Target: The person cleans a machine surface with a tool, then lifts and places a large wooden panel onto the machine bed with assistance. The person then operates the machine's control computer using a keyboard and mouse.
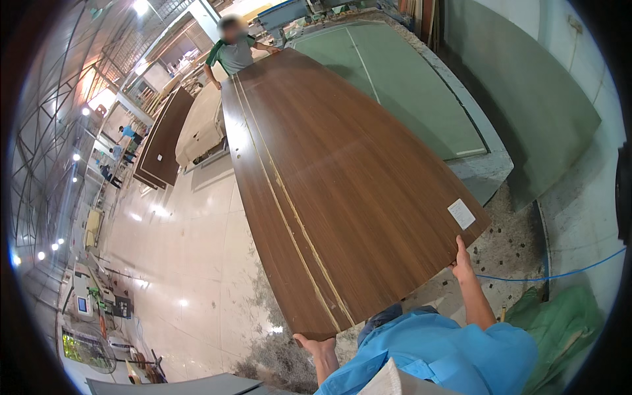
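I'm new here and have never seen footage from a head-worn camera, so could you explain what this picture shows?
There is no robot here. The single picture comes from a wide fisheye camera on a person's head, looking down, so straight edges bend near the rim.

The bare hands at the bottom belong to the wearer. The left hand and right hand grip the near end of a large brown panel, thumbs on top. A co-worker has hands at its far end.

On the panel's face are a white label, near the right hand, and two pale lines running lengthwise near its left edge. To the panel's right is a broad green surface. What supports the panel underneath is hidden.
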{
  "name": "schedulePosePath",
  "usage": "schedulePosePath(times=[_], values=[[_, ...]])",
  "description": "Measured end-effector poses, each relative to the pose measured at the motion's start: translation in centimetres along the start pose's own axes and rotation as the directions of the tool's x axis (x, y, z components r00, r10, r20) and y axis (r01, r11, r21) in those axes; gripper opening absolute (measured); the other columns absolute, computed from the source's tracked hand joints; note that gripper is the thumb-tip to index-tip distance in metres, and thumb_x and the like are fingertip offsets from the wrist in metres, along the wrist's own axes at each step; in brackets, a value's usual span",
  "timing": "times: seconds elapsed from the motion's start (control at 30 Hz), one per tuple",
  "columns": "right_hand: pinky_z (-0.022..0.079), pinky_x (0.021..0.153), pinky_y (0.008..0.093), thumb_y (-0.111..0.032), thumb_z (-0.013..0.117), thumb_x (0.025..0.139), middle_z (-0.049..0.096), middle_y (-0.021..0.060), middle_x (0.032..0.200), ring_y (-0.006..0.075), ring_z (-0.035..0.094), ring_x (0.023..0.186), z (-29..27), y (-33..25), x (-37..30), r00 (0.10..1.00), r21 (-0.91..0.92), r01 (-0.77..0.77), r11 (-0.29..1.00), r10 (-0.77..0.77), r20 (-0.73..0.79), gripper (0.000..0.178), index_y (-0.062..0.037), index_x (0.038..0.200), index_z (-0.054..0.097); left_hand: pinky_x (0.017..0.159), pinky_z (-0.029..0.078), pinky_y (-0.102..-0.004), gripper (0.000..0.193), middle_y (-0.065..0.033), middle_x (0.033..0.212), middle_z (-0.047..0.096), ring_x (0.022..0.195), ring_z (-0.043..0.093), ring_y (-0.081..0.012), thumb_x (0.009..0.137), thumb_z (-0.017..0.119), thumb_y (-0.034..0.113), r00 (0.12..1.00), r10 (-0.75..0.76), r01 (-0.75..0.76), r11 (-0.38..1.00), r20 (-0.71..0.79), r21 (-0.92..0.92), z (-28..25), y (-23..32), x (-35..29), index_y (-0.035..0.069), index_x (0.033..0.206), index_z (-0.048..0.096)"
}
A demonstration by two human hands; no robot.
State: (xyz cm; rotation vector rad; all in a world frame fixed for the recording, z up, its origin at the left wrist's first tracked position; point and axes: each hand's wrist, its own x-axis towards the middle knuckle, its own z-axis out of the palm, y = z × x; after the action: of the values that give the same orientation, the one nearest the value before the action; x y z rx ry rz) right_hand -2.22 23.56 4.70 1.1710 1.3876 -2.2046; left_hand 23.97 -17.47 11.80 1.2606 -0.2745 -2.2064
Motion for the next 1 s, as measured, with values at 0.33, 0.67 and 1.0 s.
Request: schedulePosePath(times=[0.33,0.67,1.0], values=[[0.051,0.093,0.0472,-0.07,0.062,0.088,0.055,0.0127,0.137,0.0281,0.058,0.116,5.2,0.1,3.8,0.999,0.039,-0.019,0.999,0.021,-0.045,0.087,-0.0111,0.15,0.044,0.116,0.036,-0.0559,0.081,-0.0082,0.157,0.042,0.142,0.041,-0.0323,0.098,0.028,0.077,0.999,-0.009,0.008,1.0,0.035,0.016,6.9,1.2,4.5,0.019,0.153,0.041],[0.045,0.096,0.0471,-0.071,0.06,0.088,0.046,0.0139,0.147,0.0307,0.049,0.128,9.7,-4.8,8.7,0.993,0.067,-0.093,0.993,0.097,-0.066,0.095,-0.0099,0.156,0.033,0.116,0.035,-0.0565,0.083,-0.0085,0.158,0.042,0.142,0.041,-0.033,0.097,0.028,0.078,1.0,-0.015,0.015,1.0,0.007,0.012,14.7,-1.5,9.9,0.018,0.153,0.041],[0.044,0.107,0.0506,-0.071,0.062,0.087,0.045,0.0135,0.15,0.0319,0.049,0.134,11.1,-11.0,13.5,0.992,0.125,-0.02,0.992,0.036,-0.125,0.099,-0.0098,0.158,0.029,0.116,0.035,-0.0576,0.081,-0.0086,0.159,0.041,0.144,0.04,-0.0331,0.098,0.029,0.076,0.999,-0.042,0.043,0.997,-0.01,0.063,21.9,-6.6,11.6,0.019,0.154,0.04]])
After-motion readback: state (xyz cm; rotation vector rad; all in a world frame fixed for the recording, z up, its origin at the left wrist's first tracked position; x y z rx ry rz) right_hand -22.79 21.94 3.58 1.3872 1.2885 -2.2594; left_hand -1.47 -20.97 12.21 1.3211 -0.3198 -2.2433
